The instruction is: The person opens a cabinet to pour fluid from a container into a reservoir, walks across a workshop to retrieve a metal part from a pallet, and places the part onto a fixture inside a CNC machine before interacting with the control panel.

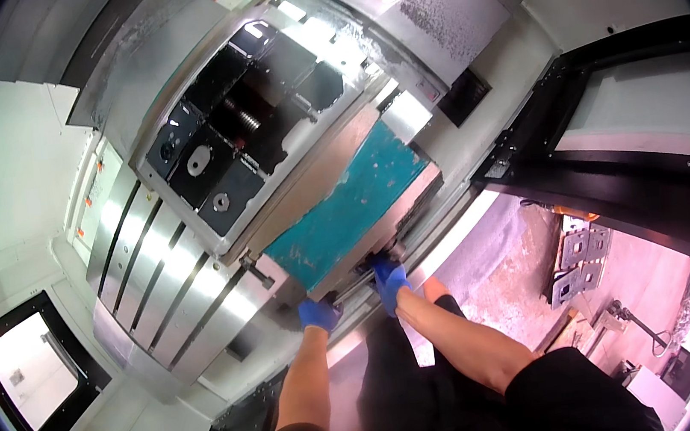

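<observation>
My left hand (319, 314), in a blue glove, is curled against a small dark part at the near lower edge of a large metal casting (348, 202). To its right my right hand (390, 282), also gloved in blue, reaches under the casting's near edge, its fingers closed at a dark spot there. What either hand grips is too small and shaded to make out. The casting has a teal painted side and a machined top frame around deep dark pockets. It rests tilted across the view on a slotted steel machine table (166, 267).
A clamp bolt (259, 274) stands by the casting's near left corner. Grey sheet covers (441, 14) lie beyond it. A black door frame (614, 165) runs along the right. Outside, flat grey plates (579, 260) stand on the floor. A windowed panel (37, 370) is at far left.
</observation>
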A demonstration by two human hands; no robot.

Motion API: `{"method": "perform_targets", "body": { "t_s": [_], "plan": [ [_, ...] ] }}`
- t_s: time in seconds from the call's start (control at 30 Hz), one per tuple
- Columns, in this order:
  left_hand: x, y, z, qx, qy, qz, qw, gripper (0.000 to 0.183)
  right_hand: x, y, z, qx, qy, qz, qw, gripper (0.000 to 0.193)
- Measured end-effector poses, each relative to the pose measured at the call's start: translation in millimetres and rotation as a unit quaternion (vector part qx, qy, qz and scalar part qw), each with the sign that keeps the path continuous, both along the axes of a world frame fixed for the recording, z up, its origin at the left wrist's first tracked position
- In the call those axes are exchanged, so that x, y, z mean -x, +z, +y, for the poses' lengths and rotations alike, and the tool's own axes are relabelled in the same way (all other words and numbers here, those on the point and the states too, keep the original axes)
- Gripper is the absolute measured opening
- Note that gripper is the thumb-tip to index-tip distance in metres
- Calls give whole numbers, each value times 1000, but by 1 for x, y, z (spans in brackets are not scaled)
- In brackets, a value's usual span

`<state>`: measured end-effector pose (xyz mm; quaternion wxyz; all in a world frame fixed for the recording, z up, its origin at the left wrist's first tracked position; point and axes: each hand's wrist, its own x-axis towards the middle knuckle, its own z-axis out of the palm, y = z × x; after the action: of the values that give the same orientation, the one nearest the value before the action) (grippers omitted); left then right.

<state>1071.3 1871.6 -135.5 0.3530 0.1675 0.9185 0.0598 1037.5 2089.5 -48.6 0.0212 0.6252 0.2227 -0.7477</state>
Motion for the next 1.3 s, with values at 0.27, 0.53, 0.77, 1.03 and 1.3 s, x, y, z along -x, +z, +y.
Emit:
{"method": "perform_targets", "body": {
  "t_s": [0.27,0.53,0.77,1.03,1.3],
  "plan": [
    [5,-15,85,-24,294,28,955,33,-27,-41,18,-156,198,62,966,36],
    [-28,-113,167,-642,710,-225,184,49,-16,-7,59,-200,538,-77,815,52],
    [26,-25,322,-647,603,-411,221,45,-80,-2,160,-467,260,55,843,39],
    [40,62,363,-720,576,-378,78,34,-160,1,223,-75,173,-79,979,26],
    [28,212,281,-636,598,-450,187,18,-107,21,193,-43,216,-36,975,29]
  ]
}}
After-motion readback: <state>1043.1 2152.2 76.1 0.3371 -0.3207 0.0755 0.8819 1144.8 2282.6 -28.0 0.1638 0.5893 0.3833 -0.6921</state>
